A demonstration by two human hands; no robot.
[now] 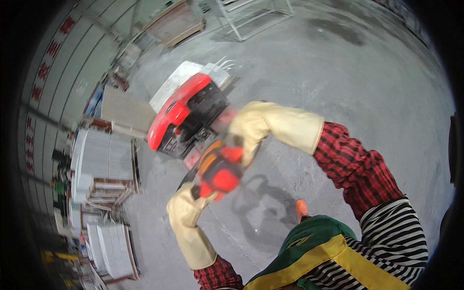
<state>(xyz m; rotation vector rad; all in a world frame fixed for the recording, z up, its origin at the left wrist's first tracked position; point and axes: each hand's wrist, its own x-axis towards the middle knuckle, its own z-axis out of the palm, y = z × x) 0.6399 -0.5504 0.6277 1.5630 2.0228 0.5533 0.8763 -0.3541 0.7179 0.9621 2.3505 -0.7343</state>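
In front of me stands a red and black powered pallet truck. Its red and orange control handle tilts back toward me, slightly smeared by motion. My left hand, in a cream work glove, is closed on the handle's near left side. The other side is gripped by my right hand, gloved the same way, with its fingers partly hidden behind the handle. Flat white panels lie just beyond the truck's body; whether they rest on its forks is hidden.
Stacks of white panels on wooden supports line the left side, with another panel stack nearer. A tan board stands left of the truck. Farther off are a wooden-edged box and white metal frame. My orange shoe shows on grey floor.
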